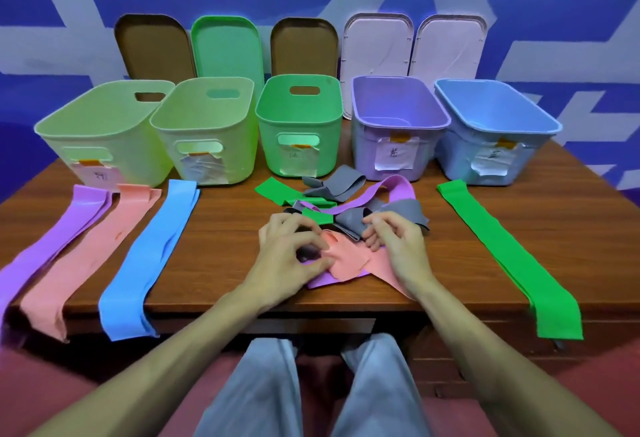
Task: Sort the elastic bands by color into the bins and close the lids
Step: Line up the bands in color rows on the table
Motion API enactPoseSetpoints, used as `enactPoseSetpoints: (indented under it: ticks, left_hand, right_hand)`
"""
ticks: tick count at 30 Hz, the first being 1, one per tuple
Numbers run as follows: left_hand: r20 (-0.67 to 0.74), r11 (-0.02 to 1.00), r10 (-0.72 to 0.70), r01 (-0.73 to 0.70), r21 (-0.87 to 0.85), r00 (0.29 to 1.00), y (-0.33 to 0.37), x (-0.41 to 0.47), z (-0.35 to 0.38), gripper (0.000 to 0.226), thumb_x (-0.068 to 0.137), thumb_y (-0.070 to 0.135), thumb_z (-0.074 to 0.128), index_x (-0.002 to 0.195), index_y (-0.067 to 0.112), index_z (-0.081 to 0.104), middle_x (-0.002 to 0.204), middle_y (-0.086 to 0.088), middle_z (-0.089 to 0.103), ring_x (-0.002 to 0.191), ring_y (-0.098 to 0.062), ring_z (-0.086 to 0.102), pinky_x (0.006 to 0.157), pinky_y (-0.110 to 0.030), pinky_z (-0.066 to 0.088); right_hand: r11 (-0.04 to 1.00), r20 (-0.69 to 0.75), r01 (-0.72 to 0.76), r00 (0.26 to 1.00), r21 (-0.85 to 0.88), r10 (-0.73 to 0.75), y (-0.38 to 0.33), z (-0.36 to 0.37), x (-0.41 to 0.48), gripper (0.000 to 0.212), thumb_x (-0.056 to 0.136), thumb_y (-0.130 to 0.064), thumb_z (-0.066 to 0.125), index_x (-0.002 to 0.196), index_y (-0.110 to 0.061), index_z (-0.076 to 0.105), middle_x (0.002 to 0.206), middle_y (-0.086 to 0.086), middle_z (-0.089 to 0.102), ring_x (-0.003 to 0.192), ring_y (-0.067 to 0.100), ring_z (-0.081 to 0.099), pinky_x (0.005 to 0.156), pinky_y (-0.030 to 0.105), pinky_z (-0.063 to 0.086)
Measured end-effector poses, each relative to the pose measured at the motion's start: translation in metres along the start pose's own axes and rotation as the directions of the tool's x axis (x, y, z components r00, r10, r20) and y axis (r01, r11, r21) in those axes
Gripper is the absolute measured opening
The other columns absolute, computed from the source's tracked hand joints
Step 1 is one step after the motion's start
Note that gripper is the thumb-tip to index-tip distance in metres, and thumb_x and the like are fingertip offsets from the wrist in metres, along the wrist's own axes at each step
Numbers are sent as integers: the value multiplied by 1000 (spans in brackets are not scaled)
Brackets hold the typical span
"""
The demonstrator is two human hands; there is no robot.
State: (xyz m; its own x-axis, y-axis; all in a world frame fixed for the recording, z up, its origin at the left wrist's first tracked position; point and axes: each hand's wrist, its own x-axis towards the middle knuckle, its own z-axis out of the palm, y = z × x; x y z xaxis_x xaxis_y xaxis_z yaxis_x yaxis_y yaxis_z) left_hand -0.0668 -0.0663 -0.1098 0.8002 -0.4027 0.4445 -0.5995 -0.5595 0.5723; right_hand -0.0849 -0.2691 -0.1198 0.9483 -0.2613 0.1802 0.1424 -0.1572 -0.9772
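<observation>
A tangled pile of elastic bands lies at the table's middle: grey (pixel 336 183), green (pixel 277 192), purple (pixel 398 189) and pink (pixel 349 258). My left hand (pixel 291 256) pinches the pink band at the pile's near side. My right hand (pixel 398 246) grips a grey band (pixel 349 225) beside it. Flat bands hang over the front edge: purple (pixel 59 239), pink (pixel 90 253) and blue (pixel 152 253) on the left, green (pixel 502 253) on the right. Several open bins stand behind: two pale green (pixel 104 131) (pixel 204 125), green (pixel 301 125), purple (pixel 398 121), blue (pixel 495 125).
Several lids lean on the blue-and-white wall behind the bins: brown (pixel 152 45), green (pixel 227 48), brown (pixel 304 45), and two white (pixel 377 45) (pixel 450 45). The wooden table (pixel 225 228) ends just before my knees. Paper labels hang on the bin fronts.
</observation>
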Motion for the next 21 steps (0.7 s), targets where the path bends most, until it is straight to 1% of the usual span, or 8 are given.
enactPoseSetpoints:
  ticks: [2,5,7,11,15,17,19,21]
  left_hand:
    - [-1,999,-4,4,-41,1000,2,-1,-4,31,63,59,61,75,32,69,99,29,53,107,1,35,92,-12,18]
    - [7,995,-19,19,-97,1000,5,0,-12,23,63,57,64,77,38,64,99,26,57,106,9,36,92,-14,21]
    - [17,996,-12,13,-84,1000,8,3,-18,20,65,50,71,78,35,65,97,24,58,104,7,38,92,-16,22]
    - [50,997,12,-8,-70,999,17,13,-30,18,70,37,77,82,34,64,95,21,57,101,-7,44,90,-22,29]
    - [39,989,-19,25,-149,999,17,22,-38,15,72,27,79,81,24,67,92,7,64,96,-12,54,86,-26,40]
    - [17,971,-95,96,-220,995,19,28,-42,15,74,18,79,82,21,67,91,3,66,91,-9,58,84,-23,42]
    - [23,936,-170,169,-309,985,25,34,-46,11,77,14,75,84,17,67,89,4,67,82,1,57,78,-16,41]
    - [24,899,-195,188,-396,981,32,41,-51,10,80,10,72,83,16,65,87,3,67,77,4,57,73,-10,41]
  right_hand:
    - [999,-9,23,1000,-40,-23,1,3,-1,18,94,-11,52,83,-14,66,66,3,63,57,11,56,60,23,46]
    - [978,13,95,995,-186,-94,1,5,-4,25,88,-42,50,75,-25,65,62,-7,65,59,8,60,63,27,50]
    - [937,63,183,983,-299,-172,-1,6,-8,37,86,-50,46,72,-21,64,63,-6,64,62,11,60,66,29,48]
    - [869,114,308,951,-388,-286,-9,11,-18,39,84,-47,53,64,-15,62,63,-4,57,62,10,53,62,23,41]
    - [870,82,273,961,-410,-263,-33,10,-10,13,82,-20,69,71,-13,69,74,-3,67,71,8,59,69,21,45]
    - [878,49,252,966,-407,-254,-54,8,-2,13,85,-19,67,74,-13,70,75,-3,68,70,6,59,70,22,45]
    - [880,27,253,964,-402,-264,-76,6,8,14,88,-24,64,75,-18,68,72,-7,67,69,6,60,69,24,46]
    - [877,18,271,958,-398,-287,-101,6,19,14,88,-27,63,76,-22,65,70,-7,68,69,10,64,70,29,50]
